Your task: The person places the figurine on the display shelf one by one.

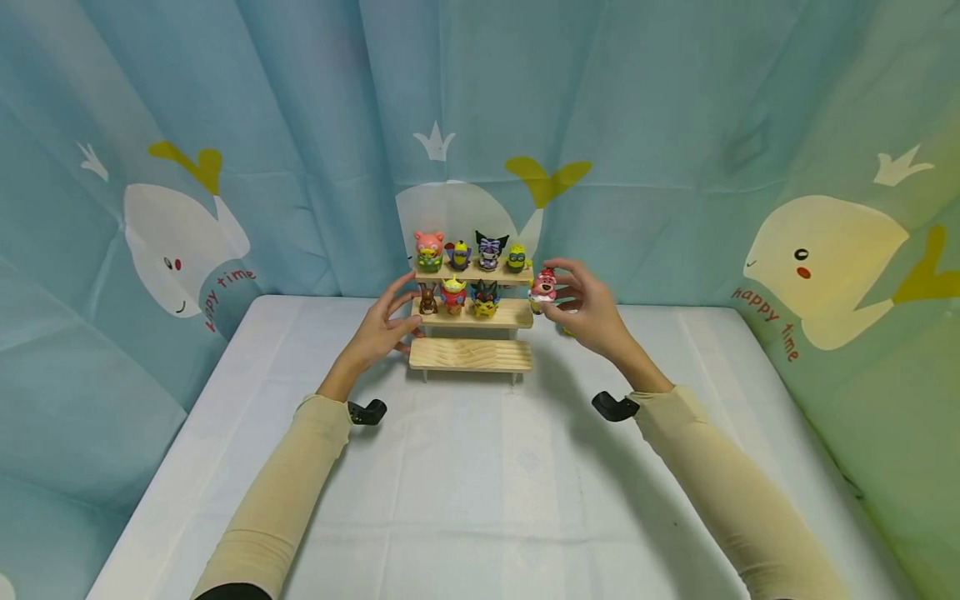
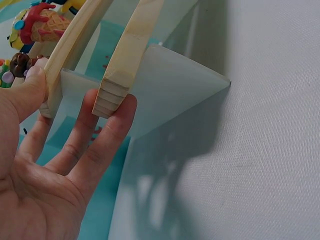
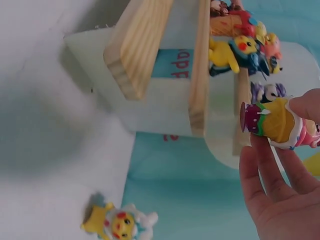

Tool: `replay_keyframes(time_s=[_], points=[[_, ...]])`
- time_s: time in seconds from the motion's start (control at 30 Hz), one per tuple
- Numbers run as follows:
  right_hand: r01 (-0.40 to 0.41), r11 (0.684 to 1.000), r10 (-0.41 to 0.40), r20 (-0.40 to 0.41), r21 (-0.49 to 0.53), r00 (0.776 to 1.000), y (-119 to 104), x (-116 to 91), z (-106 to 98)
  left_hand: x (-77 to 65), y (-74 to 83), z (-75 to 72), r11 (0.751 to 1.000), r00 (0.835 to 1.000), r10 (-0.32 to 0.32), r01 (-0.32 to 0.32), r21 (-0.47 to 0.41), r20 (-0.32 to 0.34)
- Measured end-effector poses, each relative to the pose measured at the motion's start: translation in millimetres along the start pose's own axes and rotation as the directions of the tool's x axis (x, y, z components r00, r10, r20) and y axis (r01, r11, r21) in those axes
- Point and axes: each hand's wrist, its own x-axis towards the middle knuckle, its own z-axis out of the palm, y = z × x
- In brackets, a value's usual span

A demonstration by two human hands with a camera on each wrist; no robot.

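Note:
A three-tier wooden display stand (image 1: 471,357) has pale boards on translucent side supports. My left hand (image 1: 384,329) holds its left end; in the left wrist view the thumb lies against the middle board (image 2: 75,37) and fingertips touch the end of the bottom board (image 2: 112,95). My right hand (image 1: 592,310) pinches a pink bear figurine (image 1: 543,286) just off the right end of the middle board. The right wrist view shows this figurine's yellow body (image 3: 277,120) tipped sideways, its dark purple base facing the stand; fingers and the frame edge partly hide its head.
Several figurines, among them a pink one (image 1: 429,250), line the top board. On the middle board stand a brown figurine (image 1: 427,300), a red one (image 1: 453,296) and a yellow-and-dark one (image 1: 486,300). A white-hatted yellow figurine (image 3: 117,222) is on the white table (image 1: 465,483). Curtains hang behind.

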Motion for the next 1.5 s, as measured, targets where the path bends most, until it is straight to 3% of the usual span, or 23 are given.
replay_keyframes(time_s=[0.33, 0.63, 0.83, 1.0, 1.3, 1.5], points=[[-0.02, 0.999, 0.021, -0.035, 0.026, 0.999, 9.1, 6.2, 25.2, -0.2, -0.8, 0.9, 1.0, 1.0, 0.01, -0.01, 0.018, -0.001], [-0.027, 0.999, 0.029, -0.032, 0.032, 0.999, -16.9, 2.1, 28.3, 0.1, -0.8, 0.0, 1.0, 1.0, 0.015, -0.015, 0.015, 0.008], [-0.033, 0.999, 0.035, -0.045, 0.041, 0.998, 9.5, 6.2, 32.1, 0.4, -0.5, -1.1, 1.0, 1.0, 0.007, -0.007, 0.015, -0.002], [-0.028, 0.998, 0.03, -0.039, 0.056, 0.999, 15.3, 7.1, 33.2, -0.4, 0.3, -1.3, 1.0, 1.0, 0.002, -0.002, 0.016, -0.001], [-0.026, 0.999, 0.027, -0.024, 0.037, 0.999, -23.3, 0.0, 27.2, 0.4, -0.2, -0.3, 1.0, 1.0, -0.01, 0.01, 0.019, -0.002], [-0.013, 0.999, 0.014, -0.031, 0.042, 0.999, -22.6, -0.5, 28.3, -1.2, 3.1, -0.1, 1.0, 1.0, -0.009, 0.009, 0.016, 0.001]])
